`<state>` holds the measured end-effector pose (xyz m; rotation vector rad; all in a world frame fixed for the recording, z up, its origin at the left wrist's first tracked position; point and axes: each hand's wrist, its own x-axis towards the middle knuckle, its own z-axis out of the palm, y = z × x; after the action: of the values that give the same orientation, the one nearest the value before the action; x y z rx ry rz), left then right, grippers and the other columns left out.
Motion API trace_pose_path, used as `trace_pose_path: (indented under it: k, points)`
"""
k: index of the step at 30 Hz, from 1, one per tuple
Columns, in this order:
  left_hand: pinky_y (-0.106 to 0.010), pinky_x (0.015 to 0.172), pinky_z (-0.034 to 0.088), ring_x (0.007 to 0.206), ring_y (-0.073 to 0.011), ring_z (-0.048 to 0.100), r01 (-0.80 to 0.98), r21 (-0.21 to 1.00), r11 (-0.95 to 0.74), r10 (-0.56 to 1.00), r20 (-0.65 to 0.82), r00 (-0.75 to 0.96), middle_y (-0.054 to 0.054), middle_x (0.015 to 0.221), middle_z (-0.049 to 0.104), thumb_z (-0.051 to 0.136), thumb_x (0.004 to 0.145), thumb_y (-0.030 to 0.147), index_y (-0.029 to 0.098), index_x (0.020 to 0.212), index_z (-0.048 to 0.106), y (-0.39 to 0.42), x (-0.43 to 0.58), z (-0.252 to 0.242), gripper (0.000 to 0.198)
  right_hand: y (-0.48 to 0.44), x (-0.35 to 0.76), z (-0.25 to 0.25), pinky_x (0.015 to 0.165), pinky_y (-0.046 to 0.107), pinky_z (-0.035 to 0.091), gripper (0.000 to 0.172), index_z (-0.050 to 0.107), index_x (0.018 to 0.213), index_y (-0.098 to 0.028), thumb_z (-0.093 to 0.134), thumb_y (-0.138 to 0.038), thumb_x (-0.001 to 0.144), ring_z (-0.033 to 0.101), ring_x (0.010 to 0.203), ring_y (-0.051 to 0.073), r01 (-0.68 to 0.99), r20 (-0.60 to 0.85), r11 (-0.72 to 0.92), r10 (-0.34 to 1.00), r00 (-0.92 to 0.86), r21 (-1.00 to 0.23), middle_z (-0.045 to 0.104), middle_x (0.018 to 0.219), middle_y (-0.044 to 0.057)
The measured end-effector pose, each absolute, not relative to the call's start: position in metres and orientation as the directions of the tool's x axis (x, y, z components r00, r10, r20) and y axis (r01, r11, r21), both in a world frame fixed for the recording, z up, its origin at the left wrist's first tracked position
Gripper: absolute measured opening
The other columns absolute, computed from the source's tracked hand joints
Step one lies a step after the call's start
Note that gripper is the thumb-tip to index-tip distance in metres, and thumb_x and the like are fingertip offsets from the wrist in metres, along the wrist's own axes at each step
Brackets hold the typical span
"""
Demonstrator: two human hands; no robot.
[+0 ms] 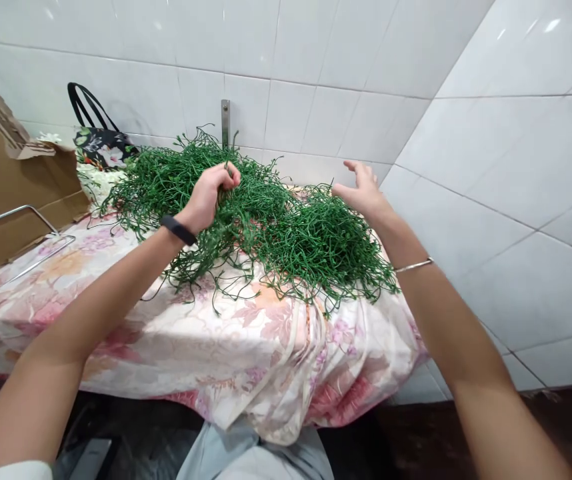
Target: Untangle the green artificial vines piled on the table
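Observation:
Thin green artificial stems lie tangled on the table in a larger left pile (161,173) and a smaller right pile (326,240). My left hand (213,190), with a black band at the wrist, is closed around a bunch of green stems (221,230) that hangs below the fist; a few tips poke out above it. Over the far right edge of the right pile is my right hand (363,190), its thumb and fingers spread with nothing between them. Whether its underside brushes the stems cannot be made out.
A flowered cloth (186,347) covers the table and hangs over its front edge. At the left stand a cardboard box (21,193), a bent metal wire frame (41,220) and a black floral bag (103,147). White tiled walls (346,120) close off the back and right.

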<state>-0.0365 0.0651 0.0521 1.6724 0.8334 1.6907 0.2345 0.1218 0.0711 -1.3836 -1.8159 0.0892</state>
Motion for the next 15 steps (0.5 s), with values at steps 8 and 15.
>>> trace_pose_path:
  k: [8,15]
  points:
    - [-0.031,0.060,0.031,0.056,-0.0122,0.036,0.364,0.478,-0.800,0.521,0.853,0.027,0.000,0.054,0.037,0.038,0.072,0.005,0.020,0.052,0.044,0.125,-0.044,0.137,0.026,0.045,0.144,0.070,0.102,0.050,0.025,0.061,0.032,0.129,-0.033,0.056,-0.044,0.073,0.017,0.130,0.028,0.397,0.152,0.869,0.453,-0.879,-0.296,0.018,0.141,0.006]
    - [-0.041,0.077,0.033,0.083,-0.0247,0.045,0.627,0.261,-0.734,0.514,0.816,0.263,-0.004,0.053,0.041,0.042,0.067,0.002,0.019,0.057,0.056,0.108,-0.018,0.140,0.024,0.079,0.061,0.017,0.087,0.072,0.016,0.079,0.016,0.134,-0.038,0.060,-0.045,0.069,-0.004,0.129,0.045,0.677,-0.121,0.729,0.685,-0.718,0.104,-0.010,0.145,0.010]
